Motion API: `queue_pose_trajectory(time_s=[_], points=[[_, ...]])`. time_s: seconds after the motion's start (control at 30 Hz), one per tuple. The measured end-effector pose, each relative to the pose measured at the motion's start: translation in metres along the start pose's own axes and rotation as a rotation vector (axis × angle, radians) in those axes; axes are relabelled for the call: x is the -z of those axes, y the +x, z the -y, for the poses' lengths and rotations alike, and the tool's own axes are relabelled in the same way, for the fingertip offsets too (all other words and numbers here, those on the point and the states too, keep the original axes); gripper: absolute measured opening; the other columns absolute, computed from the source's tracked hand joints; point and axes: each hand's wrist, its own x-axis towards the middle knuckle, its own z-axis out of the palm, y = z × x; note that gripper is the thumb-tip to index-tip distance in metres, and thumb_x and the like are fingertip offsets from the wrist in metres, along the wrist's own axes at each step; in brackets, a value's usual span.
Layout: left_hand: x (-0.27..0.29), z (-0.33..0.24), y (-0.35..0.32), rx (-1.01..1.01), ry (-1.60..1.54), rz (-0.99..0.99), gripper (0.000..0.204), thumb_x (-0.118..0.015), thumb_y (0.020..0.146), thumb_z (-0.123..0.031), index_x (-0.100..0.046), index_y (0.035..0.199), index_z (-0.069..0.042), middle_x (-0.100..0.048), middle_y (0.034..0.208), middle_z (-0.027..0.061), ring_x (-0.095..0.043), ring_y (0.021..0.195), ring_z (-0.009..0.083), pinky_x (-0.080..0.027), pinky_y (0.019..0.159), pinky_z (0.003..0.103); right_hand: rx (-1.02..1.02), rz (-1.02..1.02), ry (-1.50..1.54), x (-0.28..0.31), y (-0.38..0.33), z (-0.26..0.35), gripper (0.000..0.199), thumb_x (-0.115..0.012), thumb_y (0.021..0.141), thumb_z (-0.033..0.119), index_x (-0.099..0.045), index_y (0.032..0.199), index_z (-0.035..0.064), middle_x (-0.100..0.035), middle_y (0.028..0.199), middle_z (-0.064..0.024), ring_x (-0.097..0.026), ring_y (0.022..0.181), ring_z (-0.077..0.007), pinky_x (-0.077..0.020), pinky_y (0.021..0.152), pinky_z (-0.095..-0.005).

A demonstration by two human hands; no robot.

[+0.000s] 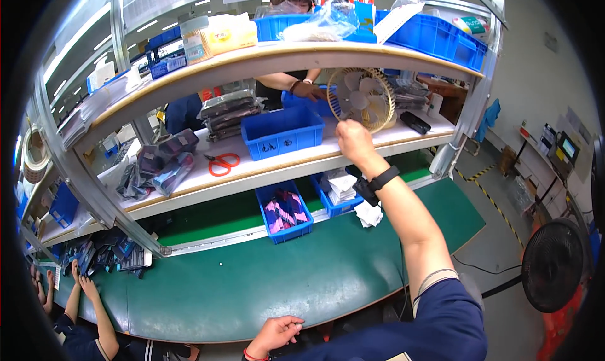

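My right arm reaches up to the shelf, and my right hand [356, 141] is closed at the lower edge of a small cream-coloured fan [360, 96]. Whether its fingers grip the fan's guard or something else is hidden. A dark band circles that wrist. Over the near edge of the green table hangs my left hand [276, 334], its fingers loosely bent and slightly apart, with nothing seen in them. Left of the fan is a blue bin [282, 134]. Below the shelf sit a blue bin [304, 230] of pink-and-dark patterned pieces and white folded papers [368, 214].
Red-handled scissors [222, 164], bagged dark packs [230, 114] and a black case [415, 122] lie on the shelf. A person's hand [307, 90] is behind it. At left, another person's hands [87, 286] touch piled dark packs. A black floor fan [553, 266] stands right.
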Motion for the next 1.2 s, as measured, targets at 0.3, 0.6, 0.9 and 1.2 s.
queue_pose_trajectory(time_s=[0.3,0.6,0.9,1.2], points=[[0.004,0.042,0.017,-0.055,-0.071,0.002,0.026,-0.058,0.089,-0.019,-0.060,0.111,-0.005,-0.062,0.080,0.0021,-0.055,0.057,0.0071,-0.044,0.048,0.021,-0.330,-0.152,-0.063,0.055,-0.030,-0.035,0.012,-0.050,0.072,-0.001,-0.060,0.079,0.0035,-0.061,0.080,-0.0145,-0.060,0.081,-0.0333,-0.0481,0.071,-0.0427],[0.007,-0.033,0.000,0.114,-0.124,0.011,0.025,-0.056,0.090,-0.016,-0.059,0.109,-0.001,-0.062,0.080,0.0026,-0.053,0.056,0.0072,-0.043,0.048,0.021,-0.362,0.405,-0.191,0.038,0.016,-0.162,0.027,-0.053,0.076,0.006,-0.063,0.100,0.0000,-0.059,0.106,-0.0243,-0.055,0.101,-0.0392,-0.0462,0.085,-0.0411],[0.002,-0.019,0.001,0.178,-0.202,-0.027,0.026,-0.059,0.089,-0.017,-0.058,0.109,0.000,-0.062,0.088,0.0054,-0.057,0.081,0.0135,-0.047,0.073,0.029,-0.543,0.705,-0.353,0.021,0.035,-0.164,0.069,-0.061,0.082,0.035,-0.031,0.137,0.0041,-0.032,0.142,-0.0168,-0.036,0.127,-0.0329,-0.0364,0.103,-0.0380],[0.005,-0.010,0.006,0.191,-0.257,-0.028,0.027,-0.062,0.088,-0.018,-0.059,0.108,-0.001,-0.064,0.092,0.0063,-0.059,0.086,0.0142,-0.047,0.079,0.030,-0.616,0.716,-0.338,-0.001,0.034,-0.203,0.078,-0.062,0.081,0.031,-0.021,0.141,0.0035,-0.022,0.146,-0.0183,-0.033,0.130,-0.0345,-0.0358,0.103,-0.0392]])
